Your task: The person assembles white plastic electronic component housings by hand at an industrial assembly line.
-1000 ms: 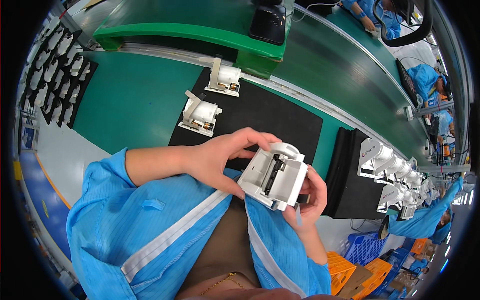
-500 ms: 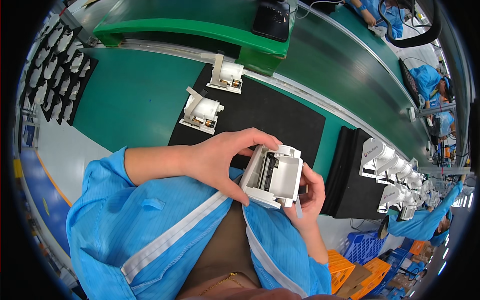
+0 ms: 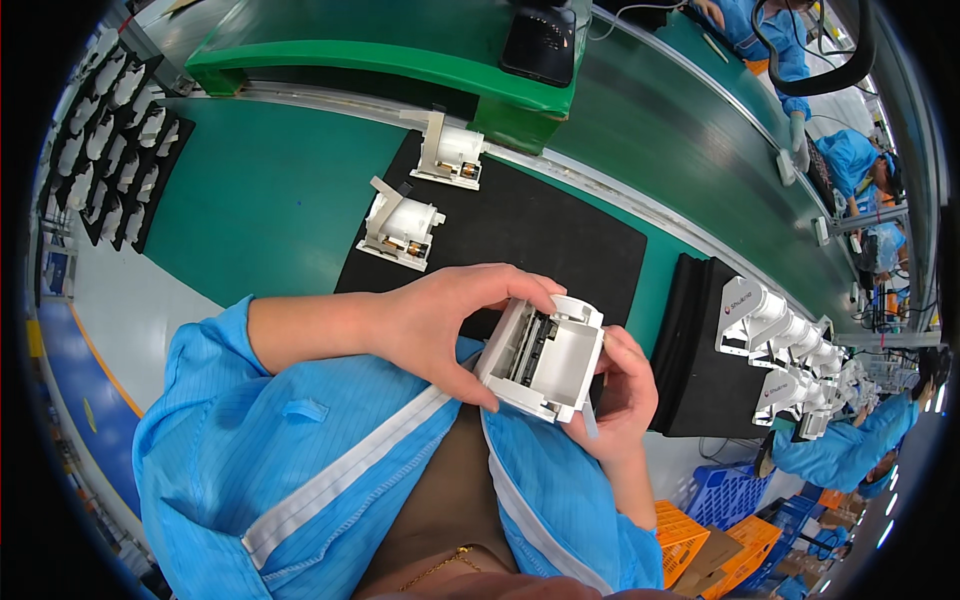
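Note:
A white plastic housing (image 3: 565, 362) is held up close to my body, its hollow inside facing up. Across its left part runs a dark bar like a roller, beside a smooth white hollow. My left hand (image 3: 430, 315) grips its left end, thumb on the near edge and fingers over the far one. On the other end my right hand (image 3: 625, 405) closes, with curled fingers partly hidden. A short pale grey strip (image 3: 590, 420) hangs by the right fingers. Farther off, two similar white units (image 3: 400, 228) with grey levers stand on a black mat (image 3: 540, 225).
Black racks of white parts (image 3: 120, 150) stand at the far left. On the right, several finished-looking white units (image 3: 765, 310) sit on stacked black mats (image 3: 700, 380). A green shelf (image 3: 400, 60) carries a phone (image 3: 540, 45). Co-workers in blue (image 3: 850, 165) and crates (image 3: 735, 490) are farther right.
The housing has tipped slightly in my hands, and my right fingers have shifted on its end. At the upper right, a co-worker's arm has reached over the bench.

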The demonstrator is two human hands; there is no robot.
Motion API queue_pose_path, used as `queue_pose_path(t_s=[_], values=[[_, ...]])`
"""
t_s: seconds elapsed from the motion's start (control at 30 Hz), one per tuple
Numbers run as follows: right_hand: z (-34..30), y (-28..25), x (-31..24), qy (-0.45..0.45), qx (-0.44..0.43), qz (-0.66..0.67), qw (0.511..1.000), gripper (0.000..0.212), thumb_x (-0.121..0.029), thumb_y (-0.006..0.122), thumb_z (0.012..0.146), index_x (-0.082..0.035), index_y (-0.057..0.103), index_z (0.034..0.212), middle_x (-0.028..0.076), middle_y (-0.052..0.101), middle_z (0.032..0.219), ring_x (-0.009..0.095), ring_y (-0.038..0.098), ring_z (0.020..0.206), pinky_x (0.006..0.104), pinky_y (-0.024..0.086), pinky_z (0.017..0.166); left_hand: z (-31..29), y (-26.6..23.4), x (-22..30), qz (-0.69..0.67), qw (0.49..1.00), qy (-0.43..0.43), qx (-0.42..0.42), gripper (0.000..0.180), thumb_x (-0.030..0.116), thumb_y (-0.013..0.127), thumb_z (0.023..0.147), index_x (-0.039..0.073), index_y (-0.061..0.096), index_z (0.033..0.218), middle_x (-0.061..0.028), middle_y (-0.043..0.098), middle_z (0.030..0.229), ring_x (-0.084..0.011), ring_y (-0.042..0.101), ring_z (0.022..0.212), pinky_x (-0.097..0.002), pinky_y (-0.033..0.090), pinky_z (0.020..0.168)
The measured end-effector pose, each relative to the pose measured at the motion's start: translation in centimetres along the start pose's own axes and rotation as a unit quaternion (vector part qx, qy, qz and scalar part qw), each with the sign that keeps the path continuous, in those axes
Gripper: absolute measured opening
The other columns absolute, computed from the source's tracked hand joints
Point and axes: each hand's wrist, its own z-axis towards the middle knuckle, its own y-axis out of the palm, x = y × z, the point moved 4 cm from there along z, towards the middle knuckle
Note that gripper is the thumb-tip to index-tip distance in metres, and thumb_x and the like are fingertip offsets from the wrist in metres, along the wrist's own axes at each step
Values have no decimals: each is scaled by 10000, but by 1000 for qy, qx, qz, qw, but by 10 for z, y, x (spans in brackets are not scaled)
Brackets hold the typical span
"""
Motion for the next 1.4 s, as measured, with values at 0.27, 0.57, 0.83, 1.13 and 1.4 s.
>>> queue_pose_path(t_s=[0.27,0.57,0.83,1.13,1.4], values=[[-6,1,8,30,-4,10,999,708,-26,811,624,14,529,1272,191,588,1172,152,587,858,242,467,686,1,-5,-1,42,999,-8,-10,837,158,910,545,72,474,1254,-212,438,1376,-300,520,1219,-419,476,1001],[-6,-3,10,55,-12,-5,998,727,-51,831,616,18,535,1277,186,594,1178,126,583,842,219,486,658,4,-5,-3,35,999,-40,-12,865,216,911,543,57,466,1268,-145,483,1350,-249,548,1183,-391,498,961],[-15,0,11,103,28,63,992,715,-50,828,608,44,548,1259,184,593,1201,93,549,730,207,463,625,6,-3,1,73,994,-76,-13,925,262,903,527,51,440,1299,-85,536,1316,-174,570,1140,-295,483,835],[-11,-4,4,99,15,7,995,717,-44,821,573,38,575,1242,183,594,1217,77,530,706,203,444,591,7,-7,2,76,993,-93,-21,920,271,906,513,52,447,1280,-79,557,1301,-137,581,1013,-262,439,753],[17,0,-21,61,-6,-167,984,715,-174,903,533,-14,638,1177,122,637,1052,104,537,694,213,459,571,1,10,-46,-342,935,-90,-6,861,301,848,655,60,374,1333,-149,384,1433,-222,426,1292,-366,347,1063]])
